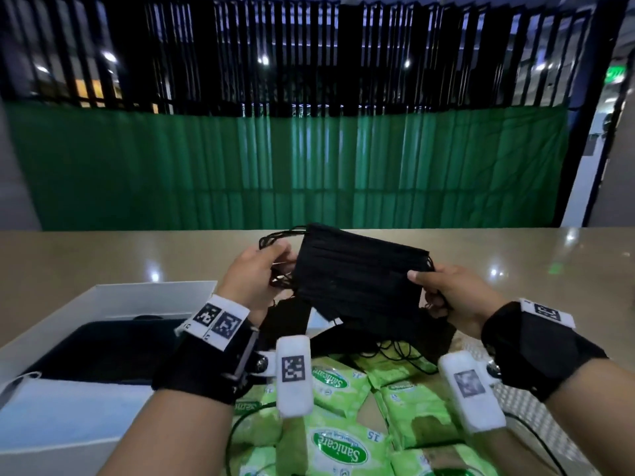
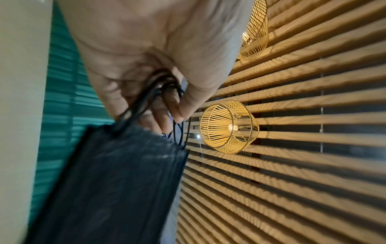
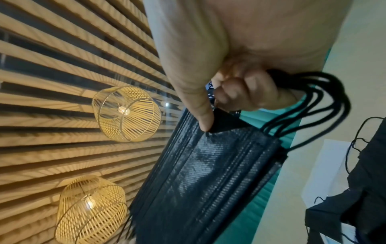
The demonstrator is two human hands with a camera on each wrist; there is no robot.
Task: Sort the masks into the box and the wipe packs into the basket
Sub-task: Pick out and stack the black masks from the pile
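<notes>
Both hands hold a stack of black masks (image 1: 357, 269) up above the table. My left hand (image 1: 264, 269) pinches the left end with its ear loops, and the left wrist view shows those loops (image 2: 165, 85) running under the curled fingers. My right hand (image 1: 443, 286) pinches the right end; its thumb (image 3: 200, 113) presses on the masks (image 3: 208, 173). More black masks (image 1: 378, 331) lie on the table below. Green wipe packs (image 1: 340, 444) are heaped at the near edge. A white box (image 1: 113, 300) at the left holds dark masks. No basket is in view.
The beige table (image 1: 103, 255) stretches away towards a green curtain (image 1: 275, 166). A pale blue mask (image 1: 51, 407) lies at the box's near corner. A metal mesh edge (image 1: 481, 348) shows at the right, beside the wipe packs.
</notes>
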